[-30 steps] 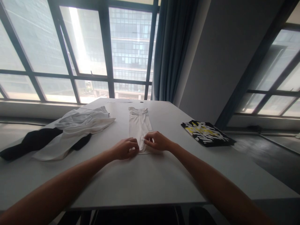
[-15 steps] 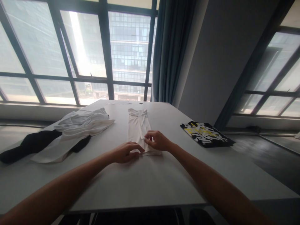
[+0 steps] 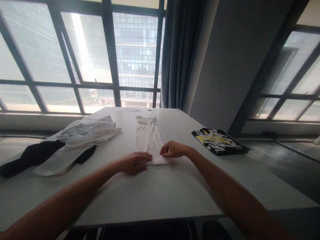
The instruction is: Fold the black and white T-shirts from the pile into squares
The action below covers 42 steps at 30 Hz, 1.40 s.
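Observation:
A thin white garment point(image 3: 148, 140) lies folded into a long, narrow strip on the white table, its gathered end towards the window. My left hand point(image 3: 135, 162) rests on its near left corner with the fingers stretched out over the cloth. At the near right edge, my right hand point(image 3: 174, 150) has bent fingers, with thumb and index finger closed on the fabric. The fingertips partly cover that edge. Soft creases run lengthwise down the garment.
Loose white clothes point(image 3: 87, 135) lie heaped on the left, with a black garment point(image 3: 37, 151) partly under them. On the right sits a folded black garment with a white and yellow print point(image 3: 217, 141). The table's near edge point(image 3: 150, 220) runs before me.
My right hand has moved right, from the middle of the garment to its right edge. The raised fold now lies flatter. My left hand has stayed nearly in place, its fingers flatter.

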Each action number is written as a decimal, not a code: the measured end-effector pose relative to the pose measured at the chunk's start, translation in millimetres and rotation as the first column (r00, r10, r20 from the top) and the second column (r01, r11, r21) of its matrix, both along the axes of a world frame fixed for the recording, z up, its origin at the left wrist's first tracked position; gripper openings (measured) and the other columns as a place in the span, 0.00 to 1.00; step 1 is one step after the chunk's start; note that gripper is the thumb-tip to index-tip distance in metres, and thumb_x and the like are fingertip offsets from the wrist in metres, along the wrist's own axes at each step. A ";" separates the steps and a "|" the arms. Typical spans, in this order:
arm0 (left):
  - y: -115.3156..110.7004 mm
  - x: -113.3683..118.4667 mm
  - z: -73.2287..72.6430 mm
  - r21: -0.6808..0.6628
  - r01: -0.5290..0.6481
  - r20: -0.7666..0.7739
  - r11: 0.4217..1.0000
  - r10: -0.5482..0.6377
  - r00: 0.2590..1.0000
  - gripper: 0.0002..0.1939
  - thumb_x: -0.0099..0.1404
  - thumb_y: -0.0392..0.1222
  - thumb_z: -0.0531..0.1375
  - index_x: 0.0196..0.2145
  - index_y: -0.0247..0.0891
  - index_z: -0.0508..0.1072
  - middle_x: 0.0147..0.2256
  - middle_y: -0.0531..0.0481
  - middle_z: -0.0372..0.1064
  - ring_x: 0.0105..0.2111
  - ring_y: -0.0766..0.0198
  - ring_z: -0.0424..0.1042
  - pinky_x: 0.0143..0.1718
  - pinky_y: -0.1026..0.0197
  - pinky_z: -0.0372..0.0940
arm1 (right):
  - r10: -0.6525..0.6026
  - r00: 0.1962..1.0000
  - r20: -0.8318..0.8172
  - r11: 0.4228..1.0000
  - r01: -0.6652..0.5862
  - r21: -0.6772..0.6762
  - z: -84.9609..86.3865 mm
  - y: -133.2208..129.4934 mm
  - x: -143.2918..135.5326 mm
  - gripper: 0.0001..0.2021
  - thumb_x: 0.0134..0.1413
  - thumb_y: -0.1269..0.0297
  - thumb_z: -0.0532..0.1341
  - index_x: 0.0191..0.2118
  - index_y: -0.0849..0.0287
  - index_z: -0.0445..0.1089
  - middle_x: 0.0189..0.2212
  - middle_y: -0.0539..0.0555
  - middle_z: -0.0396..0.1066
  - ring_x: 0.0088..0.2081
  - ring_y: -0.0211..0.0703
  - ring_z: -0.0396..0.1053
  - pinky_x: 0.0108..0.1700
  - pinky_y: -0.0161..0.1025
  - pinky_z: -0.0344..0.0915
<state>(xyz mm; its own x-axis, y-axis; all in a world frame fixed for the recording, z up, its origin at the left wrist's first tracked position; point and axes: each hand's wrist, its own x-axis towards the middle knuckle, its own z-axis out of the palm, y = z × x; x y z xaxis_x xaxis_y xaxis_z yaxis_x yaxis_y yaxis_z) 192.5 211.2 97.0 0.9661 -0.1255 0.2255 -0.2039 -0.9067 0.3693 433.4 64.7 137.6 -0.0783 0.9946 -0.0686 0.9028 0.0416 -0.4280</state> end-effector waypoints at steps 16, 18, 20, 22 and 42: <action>28.4 -13.2 9.2 0.027 -0.059 0.033 0.998 0.058 0.998 0.14 0.70 0.50 0.57 0.41 0.40 0.79 0.43 0.42 0.75 0.44 0.58 0.73 0.48 0.57 0.67 | 0.020 0.989 0.145 0.998 -0.011 -0.064 -6.5 0.4 18.5 0.11 0.45 0.72 0.68 0.38 0.58 0.79 0.38 0.53 0.74 0.33 0.37 0.70 0.35 0.31 0.64; 29.5 -14.1 11.9 0.003 -0.061 0.041 0.998 0.060 0.997 0.17 0.71 0.52 0.56 0.43 0.40 0.78 0.44 0.41 0.76 0.45 0.57 0.74 0.49 0.56 0.67 | 0.052 0.995 0.089 0.998 -0.055 0.031 -5.6 -0.5 21.6 0.05 0.48 0.68 0.68 0.34 0.59 0.79 0.41 0.56 0.75 0.38 0.40 0.72 0.41 0.33 0.66; 30.6 -15.8 15.9 -0.021 -0.084 0.028 0.996 0.084 0.996 0.18 0.71 0.54 0.55 0.45 0.39 0.78 0.44 0.41 0.77 0.43 0.58 0.75 0.48 0.57 0.67 | 0.108 0.994 0.013 0.992 -0.109 0.064 -3.4 -1.7 24.6 0.08 0.49 0.61 0.69 0.33 0.60 0.79 0.43 0.57 0.75 0.42 0.43 0.72 0.46 0.35 0.66; 29.3 -17.8 21.4 -0.036 -0.105 -0.004 0.994 0.105 0.995 0.18 0.71 0.53 0.56 0.44 0.39 0.79 0.41 0.43 0.79 0.40 0.59 0.76 0.46 0.59 0.67 | 0.147 0.987 -0.061 0.989 -0.145 0.032 0.2 -3.4 25.9 0.14 0.49 0.54 0.69 0.34 0.61 0.79 0.42 0.57 0.77 0.42 0.43 0.72 0.48 0.37 0.65; 56.3 9.0 -1.4 -0.738 -0.527 -0.119 0.421 0.688 0.716 0.40 0.56 0.62 0.65 0.59 0.34 0.68 0.35 0.44 0.76 0.30 0.60 0.74 0.33 0.57 0.69 | -0.430 0.700 -0.570 0.821 0.566 0.076 -21.9 33.6 6.7 0.22 0.61 0.56 0.64 0.55 0.63 0.67 0.37 0.58 0.76 0.29 0.38 0.71 0.30 0.34 0.69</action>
<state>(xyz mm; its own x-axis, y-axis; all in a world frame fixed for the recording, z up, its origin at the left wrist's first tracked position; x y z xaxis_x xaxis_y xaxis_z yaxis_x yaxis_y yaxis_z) 201.4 267.5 95.6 0.6545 0.7452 0.1277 0.1626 -0.3037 0.9388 440.1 98.3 115.8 0.4784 0.8758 0.0642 0.4691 -0.1931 -0.8618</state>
